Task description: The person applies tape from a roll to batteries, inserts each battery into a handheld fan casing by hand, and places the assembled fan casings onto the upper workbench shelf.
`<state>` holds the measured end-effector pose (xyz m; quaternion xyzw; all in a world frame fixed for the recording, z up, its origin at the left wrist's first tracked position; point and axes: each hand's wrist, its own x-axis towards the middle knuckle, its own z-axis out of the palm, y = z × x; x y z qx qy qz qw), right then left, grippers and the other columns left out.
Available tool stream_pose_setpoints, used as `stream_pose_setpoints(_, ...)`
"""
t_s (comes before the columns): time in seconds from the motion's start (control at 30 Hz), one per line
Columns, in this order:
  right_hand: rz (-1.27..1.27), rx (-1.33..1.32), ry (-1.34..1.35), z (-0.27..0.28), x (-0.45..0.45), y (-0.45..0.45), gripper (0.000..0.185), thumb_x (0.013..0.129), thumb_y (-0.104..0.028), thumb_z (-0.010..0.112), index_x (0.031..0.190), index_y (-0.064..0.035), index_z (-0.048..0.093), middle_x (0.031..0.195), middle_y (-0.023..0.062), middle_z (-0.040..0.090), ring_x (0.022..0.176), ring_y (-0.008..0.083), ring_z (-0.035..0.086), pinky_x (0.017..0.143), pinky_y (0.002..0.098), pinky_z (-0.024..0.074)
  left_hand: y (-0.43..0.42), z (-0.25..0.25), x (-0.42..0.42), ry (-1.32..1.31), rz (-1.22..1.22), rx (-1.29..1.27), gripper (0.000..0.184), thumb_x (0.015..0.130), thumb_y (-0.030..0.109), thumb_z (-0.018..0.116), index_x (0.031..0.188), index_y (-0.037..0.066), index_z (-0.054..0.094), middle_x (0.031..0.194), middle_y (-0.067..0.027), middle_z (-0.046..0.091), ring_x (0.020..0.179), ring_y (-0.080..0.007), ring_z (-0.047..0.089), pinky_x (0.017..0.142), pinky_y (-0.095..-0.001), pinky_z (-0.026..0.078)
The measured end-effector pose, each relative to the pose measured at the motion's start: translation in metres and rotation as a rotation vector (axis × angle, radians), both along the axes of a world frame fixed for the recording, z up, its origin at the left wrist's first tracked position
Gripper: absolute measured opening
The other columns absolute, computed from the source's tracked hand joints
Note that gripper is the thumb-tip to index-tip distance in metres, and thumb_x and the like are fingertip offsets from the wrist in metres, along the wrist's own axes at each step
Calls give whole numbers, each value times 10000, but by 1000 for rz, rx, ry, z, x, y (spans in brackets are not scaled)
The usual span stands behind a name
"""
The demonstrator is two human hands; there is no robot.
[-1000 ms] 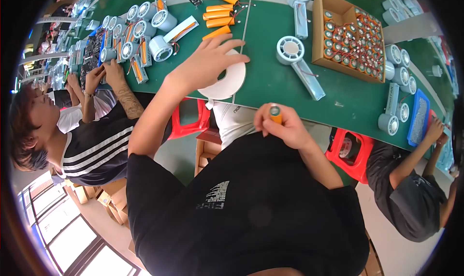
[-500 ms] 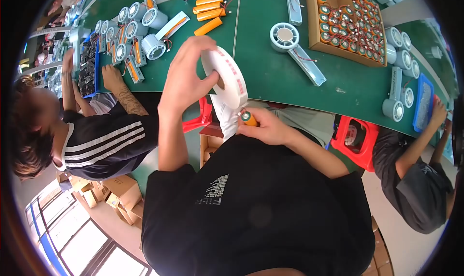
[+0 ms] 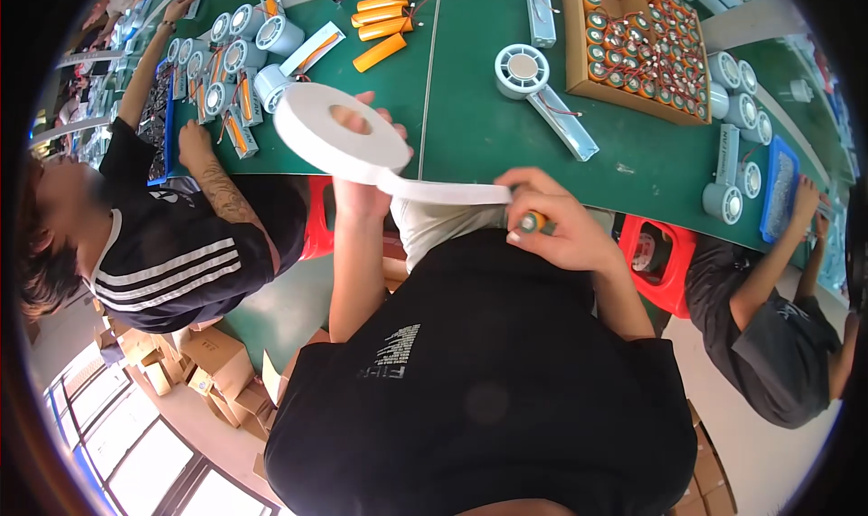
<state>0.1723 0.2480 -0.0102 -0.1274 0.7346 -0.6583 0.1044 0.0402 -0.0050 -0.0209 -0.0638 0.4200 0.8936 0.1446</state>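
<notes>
And here the left hand (image 3: 362, 192) grips a broad, flat roll of white tape (image 3: 312, 125) from behind, fingers showing past its rim, the thumb hidden; a white tape strip (image 3: 452, 191) runs straight from the roll across to the right hand (image 3: 568, 231), fingers pinching its end; that same hand holds a short orange cylinder with a greenish metallic end (image 3: 532, 223) in its curled fingers; roll and cylinder are both in the air, near the close edge of the green surface (image 3: 470, 109); beyond, loose orange cylinders with thin wires (image 3: 380, 53) lie side by side, left of an open brown cardboard box (image 3: 575, 41) packed with wired cylinders!
</notes>
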Motion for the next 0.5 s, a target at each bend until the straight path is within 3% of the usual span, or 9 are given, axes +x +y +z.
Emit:
stream_pose_setpoints(0.07, -154, 84, 156, 11, 3, 12, 205, 793, -105, 798, 974, -68, 708, 1175, 84, 606, 877, 215, 540, 758, 323, 438, -8, 4, -6, -15, -2, 70, 545, 937, 257, 680, 1377, 34, 447, 1023, -117, 582, 840, -240, 628, 741, -352, 547)
stream_pose_setpoints(0.13, -312, 184, 312, 22, 11, 28, 236, 737, -107, 843, 936, -75, 720, 1227, 94, 585, 949, 204, 537, 795, 328, 440, -16, 4, -9, 194, 17, -153, 586, 932, 296, 696, 1387, 25, 446, 1035, -120, 582, 827, -239, 615, 786, -382, 541)
stream_pose_setpoints(0.17, -401, 184, 230, 24, 18, 36, 267, 696, -122, 871, 924, -80, 739, 1184, 95, 609, 946, 207, 561, 787, 316, 451, -15, 4, -7, 188, 5, -134, 586, 932, 296, 696, 1387, 25, 446, 1035, -120, 582, 827, -239, 615, 786, -382, 541)
stream_pose_setpoints(0.23, -504, 200, 143, 16, 30, 55, 297, 656, -137, 899, 913, -84, 758, 1142, 96, 634, 943, 210, 586, 780, 305, 461, -11, 7, -1, 252, -29, -337, 582, 888, 257, 721, 1366, 29, 480, 1036, -117, 577, 854, -236, 609, 774, -375, 536)
stream_pose_setpoints(0.3, -765, 477, 390, -16, 28, 76, 449, 606, -256, 957, 928, -60, 714, 945, 47, 666, 693, 178, 549, 648, 309, 471, -4, 10, 1, 326, -55, -547, 583, 843, 217, 746, 1344, 32, 513, 1036, -115, 572, 880, -234, 604, 762, -369, 531)
stream_pose_setpoints(0.33, -769, 489, 393, -22, 28, 79, 449, 606, -256, 957, 928, -60, 714, 945, 47, 666, 693, 178, 549, 648, 309, 471, 2, 11, 1, 327, -59, -535, 583, 843, 217, 746, 1344, 32, 513, 1036, -115, 572, 880, -234, 604, 762, -369, 531)
stream_pose_setpoints(0.47, -977, 819, 190, -38, 23, 78, 495, 749, -330, 896, 1025, -27, 618, 776, 45, 641, 590, 208, 543, 578, 334, 457, 27, 20, 8, 725, -55, -939, 583, 696, 114, 760, 1258, 53, 615, 1009, -95, 552, 901, -225, 581, 745, -328, 502)
stream_pose_setpoints(0.5, -978, 818, 193, -35, 23, 76, 495, 749, -330, 896, 1025, -27, 618, 776, 45, 641, 590, 208, 543, 578, 334, 457, 31, 23, 9, 728, -54, -938, 583, 696, 114, 760, 1258, 53, 615, 1009, -95, 552, 901, -225, 581, 745, -328, 502)
